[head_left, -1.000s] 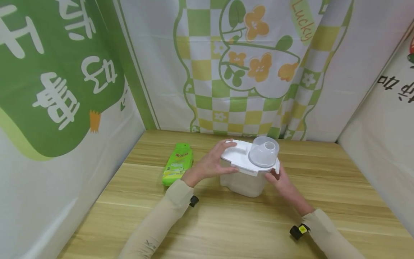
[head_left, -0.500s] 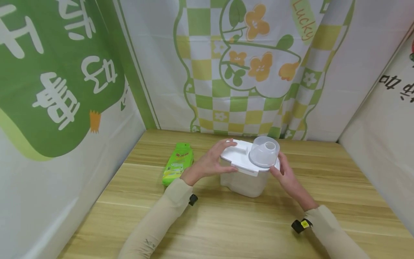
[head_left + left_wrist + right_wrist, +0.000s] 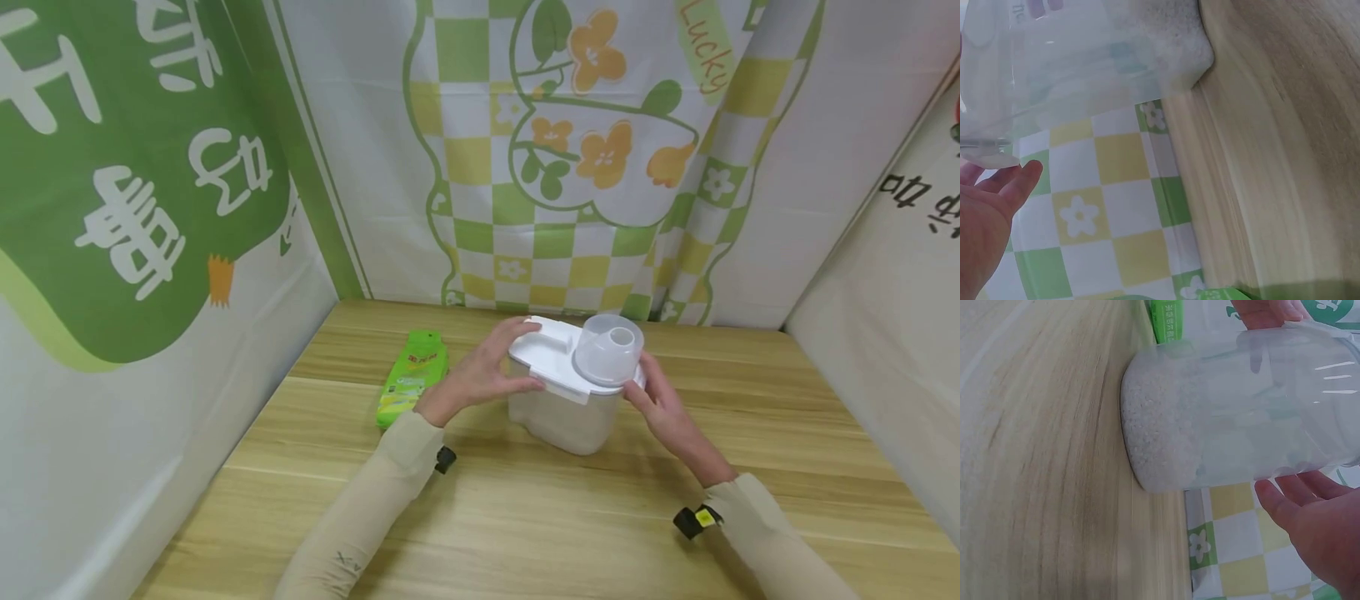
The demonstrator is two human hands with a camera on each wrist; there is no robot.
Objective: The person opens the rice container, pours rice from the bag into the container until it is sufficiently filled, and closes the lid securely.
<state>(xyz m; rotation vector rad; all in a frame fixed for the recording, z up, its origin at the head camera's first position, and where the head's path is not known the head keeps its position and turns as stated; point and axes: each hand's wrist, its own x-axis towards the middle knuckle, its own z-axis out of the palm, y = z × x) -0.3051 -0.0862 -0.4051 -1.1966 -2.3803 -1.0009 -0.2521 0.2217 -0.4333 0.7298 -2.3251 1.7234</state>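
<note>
A clear plastic storage container (image 3: 562, 421) stands upright on the table, with a white lid (image 3: 547, 358) on top. A clear measuring cup (image 3: 609, 354) sits upside down on the lid's right part. White rice-like grains (image 3: 1160, 425) fill the container's lower part in the right wrist view. My left hand (image 3: 480, 371) grips the lid's left end, thumb along the near edge and fingers over the far side. At the right end, my right hand (image 3: 667, 417) holds the lid corner between thumb and fingers, hiding that end's clip.
A bright green packet (image 3: 412, 379) lies on the wooden table (image 3: 525, 533), left of the container. Printed cloth walls (image 3: 382, 167) enclose the table at the back and both sides.
My right hand has risen from below the lid's right end onto its corner, covering the clip that stuck out there. The container has shifted and tilted very slightly; my left hand keeps its grip.
</note>
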